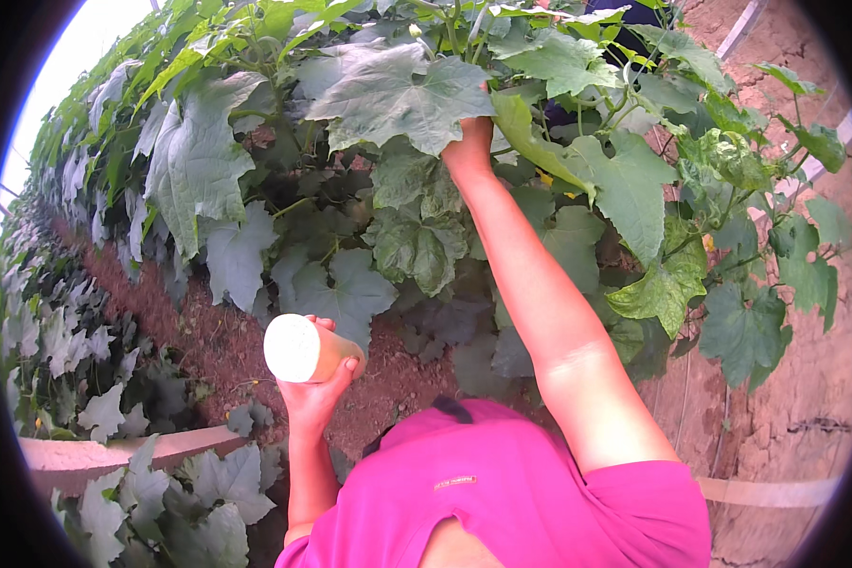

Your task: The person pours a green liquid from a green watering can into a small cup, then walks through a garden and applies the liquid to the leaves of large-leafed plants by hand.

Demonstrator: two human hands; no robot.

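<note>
My left hand (316, 397) is wrapped around a tumbler-shaped container (341, 355) and holds it tilted. Its round end (292, 349) looks white and speckled; whether this is a lid or the contents, I cannot tell. My right arm stretches up into broad-leaved climbing vines. The right hand (474, 135) is mostly hidden behind a large lobed leaf (405, 96), and its fingers cannot be made out. A pale flower bud (415, 30) stands just above that leaf. Crinkled, mottled leaves (419, 245) hang below the right wrist.
Dense vine foliage (199, 156) runs away to the left. Reddish bare soil (220, 355) lies beneath it. A cracked earthen wall (774, 440) rises at the right, with a pale slanting bar (816, 167) before it. Something dark (632, 28) shows behind the top leaves. A curved ledge (113, 454) crosses lower left.
</note>
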